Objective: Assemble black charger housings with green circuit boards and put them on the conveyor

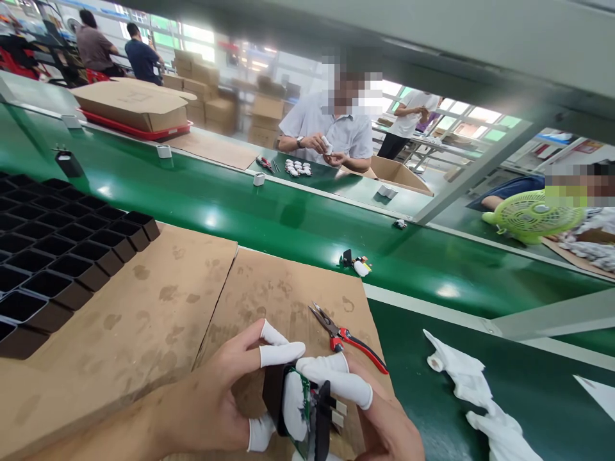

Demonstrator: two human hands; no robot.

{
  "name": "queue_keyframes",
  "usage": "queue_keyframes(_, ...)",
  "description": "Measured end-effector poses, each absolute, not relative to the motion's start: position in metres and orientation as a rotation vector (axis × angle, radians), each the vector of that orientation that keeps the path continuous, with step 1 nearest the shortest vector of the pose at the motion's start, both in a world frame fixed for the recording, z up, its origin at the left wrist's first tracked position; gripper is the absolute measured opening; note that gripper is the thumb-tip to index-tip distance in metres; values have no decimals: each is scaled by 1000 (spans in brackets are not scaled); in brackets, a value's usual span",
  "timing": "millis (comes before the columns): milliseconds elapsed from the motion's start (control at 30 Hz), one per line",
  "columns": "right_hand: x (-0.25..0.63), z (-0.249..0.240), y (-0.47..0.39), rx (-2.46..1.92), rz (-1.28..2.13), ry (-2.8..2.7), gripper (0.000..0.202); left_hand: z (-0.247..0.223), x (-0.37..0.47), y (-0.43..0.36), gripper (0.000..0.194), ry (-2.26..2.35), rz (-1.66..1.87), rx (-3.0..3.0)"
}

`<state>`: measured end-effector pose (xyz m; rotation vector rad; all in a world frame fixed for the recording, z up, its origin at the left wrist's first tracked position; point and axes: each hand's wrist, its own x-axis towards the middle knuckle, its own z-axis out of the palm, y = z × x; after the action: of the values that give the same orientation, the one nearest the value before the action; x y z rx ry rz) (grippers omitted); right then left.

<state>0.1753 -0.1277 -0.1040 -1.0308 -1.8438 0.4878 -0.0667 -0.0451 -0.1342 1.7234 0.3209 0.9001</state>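
Observation:
My left hand (218, 400) and my right hand (369, 410) meet at the bottom centre, both with white finger cots on the fingertips. Together they grip a small black charger part (298, 406) with a green circuit board and metal prongs showing. It is held just above the brown cardboard sheet (269, 294). Red-handled pliers (343, 336) lie on the cardboard just beyond my right fingers.
A black compartment tray (52, 256) sits at the left. A white glove (473, 390) lies on the green surface at the right. A green conveyor belt (269, 218) carries small parts (358, 264). A person across it handles white parts (298, 168). A green fan (533, 216) stands far right.

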Motion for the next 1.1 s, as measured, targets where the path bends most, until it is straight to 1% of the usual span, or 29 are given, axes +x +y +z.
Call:
queue_keyframes(100, 174, -103, -129, -1025, 529, -1826, 100, -134, -67, -45, 100, 308, 909, 1728)
queue_keyframes(233, 172, -102, -131, -1090, 564, -1792, 92, -134, -67, -44, 94, 320, 896, 1731)
queue_keyframes(400, 174, -104, -130, -1052, 556, -1858, 90, -133, -66, -44, 93, 325, 885, 1727)
queue_keyframes(467, 172, -105, -131, -1090, 573, -1867, 89, -132, -65, -44, 90, 319, 871, 1719)
queue_keyframes(567, 166, -103, -133, -1175, 636, -1829, 79, -131, -64, -44, 82, 322, 862, 1709)
queue_keyframes(667, 163, -102, -134, -1242, 664, -1795, 71, -134, -65, -45, 84, 364, 838, 1725)
queue_keyframes(867, 166, -104, -132, -1220, 645, -1808, 82, -144, -63, -50, 85, 451, 790, 1755)
queue_keyframes(967, 164, -108, -137, -1248, 686, -1745, 86, -144, -60, -52, 81, 437, 829, 1726)
queue_keyframes(1000, 163, -111, -139, -1255, 700, -1715, 82, -144, -59, -53, 78, 420, 836, 1706)
queue_keyframes(1100, 161, -119, -142, -1266, 685, -1620, 58, -144, -56, -55, 77, 360, 852, 1619)
